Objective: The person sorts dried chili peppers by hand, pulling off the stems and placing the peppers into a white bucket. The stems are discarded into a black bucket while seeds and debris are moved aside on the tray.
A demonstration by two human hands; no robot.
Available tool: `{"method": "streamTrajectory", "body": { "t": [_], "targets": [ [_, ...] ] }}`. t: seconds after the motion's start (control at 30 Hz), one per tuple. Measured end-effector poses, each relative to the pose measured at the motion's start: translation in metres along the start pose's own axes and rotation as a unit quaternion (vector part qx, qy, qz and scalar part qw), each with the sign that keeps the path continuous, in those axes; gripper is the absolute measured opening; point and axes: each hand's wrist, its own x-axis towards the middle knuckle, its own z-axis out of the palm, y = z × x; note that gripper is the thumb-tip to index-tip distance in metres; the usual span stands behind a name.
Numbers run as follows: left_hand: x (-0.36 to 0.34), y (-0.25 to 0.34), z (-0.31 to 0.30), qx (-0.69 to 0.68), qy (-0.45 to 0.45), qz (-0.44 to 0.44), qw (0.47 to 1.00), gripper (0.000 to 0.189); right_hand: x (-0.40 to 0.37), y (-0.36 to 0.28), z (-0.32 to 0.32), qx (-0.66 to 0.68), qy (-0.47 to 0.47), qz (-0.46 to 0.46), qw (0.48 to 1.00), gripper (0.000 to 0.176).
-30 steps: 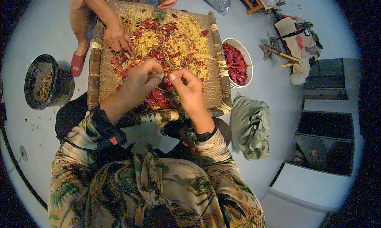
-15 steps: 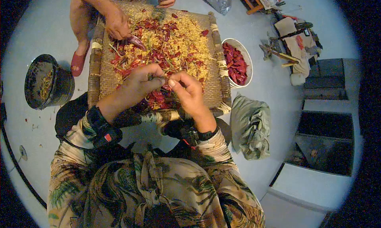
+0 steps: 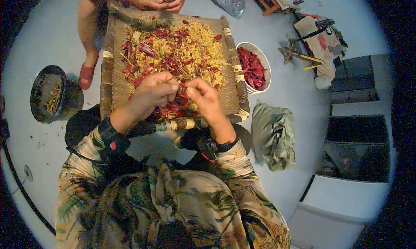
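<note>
Over the near part of a woven tray (image 3: 118, 86), my left hand (image 3: 151, 95) is closed, a thin pale chili stem (image 3: 172, 79) showing at its fingertips. My right hand (image 3: 207, 99) pinches close beside it. A red dried chili pepper (image 3: 182, 93) shows at the right fingertips, partly hidden by the fingers. Below both hands lie yellow seeds (image 3: 208, 43) mixed with broken red chili pieces and stems. One whole dark red chili (image 3: 148, 50) rests on the heap toward the far left.
Across the tray, another person's hands (image 3: 162, 1) meet above its far edge. A black bucket (image 3: 71, 103) with stems stands left; a white bucket (image 3: 267, 77) of red chilies stands right. Near it lies a grey-green sack (image 3: 273, 136). A plastic bag (image 3: 229, 1) sits at the back.
My fingertips have drawn slightly apart, and the thin stem now shows at the left ones. The other person's hand has left the heap and joined their other hand. The view has shifted a little.
</note>
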Motion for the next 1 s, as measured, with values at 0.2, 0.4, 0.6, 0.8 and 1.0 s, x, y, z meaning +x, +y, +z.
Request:
{"method": "streamTrajectory", "body": {
  "t": [0.2, 0.4, 0.6, 0.8, 1.0],
  "targets": [
    [-0.022, 0.015, 0.018, 0.275, 0.063, 0.186, 0.941, 0.009, -0.014, -0.021, 0.021, -0.156, 0.018, -0.028, 0.987, 0.025],
    [-0.054, 0.006, 0.015, 0.390, 0.060, 0.244, 0.886, 0.012, -0.027, -0.036, 0.032, -0.327, -0.026, -0.106, 0.939, 0.023],
    [-0.091, -0.023, -0.019, 0.037, -0.043, -0.019, 0.998, 0.013, -0.044, -0.038, 0.040, -0.346, -0.149, -0.175, 0.910, 0.017],
    [-0.165, 0.023, -0.054, -0.089, 0.096, 0.017, 0.991, 0.009, -0.052, -0.023, 0.029, -0.170, -0.048, 0.007, 0.984, 0.018],
    [-0.205, 0.057, -0.137, -0.065, 0.311, 0.200, 0.927, 0.013, -0.037, 0.010, 0.022, -0.078, 0.055, 0.085, 0.992, 0.011]
  ]
}}
